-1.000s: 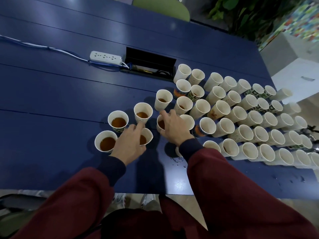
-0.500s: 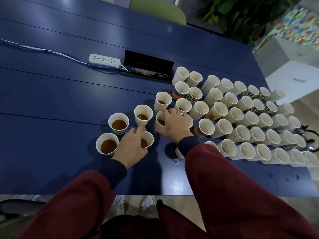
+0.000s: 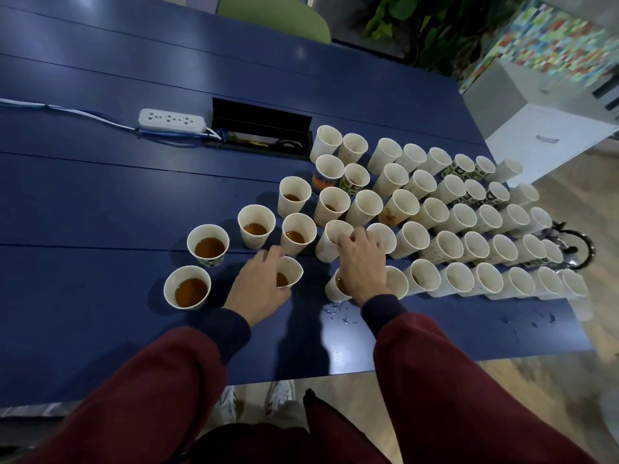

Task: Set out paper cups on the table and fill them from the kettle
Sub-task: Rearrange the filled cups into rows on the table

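dim indoor light; soft ceiling glare on the blue table (image 3: 100, 182), shadows under both arms, wide-angle bending and blur at the edges.

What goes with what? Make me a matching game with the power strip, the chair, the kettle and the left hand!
Things:
1. power strip
2. chair
3. kettle
4. left hand

Clues:
A. green, beyond the far side of the table
B. holds a cup of brown drink
C. white, lying beside the black cable box
D. dark, at the table's right end

Pairs: 1-C, 2-A, 3-D, 4-B
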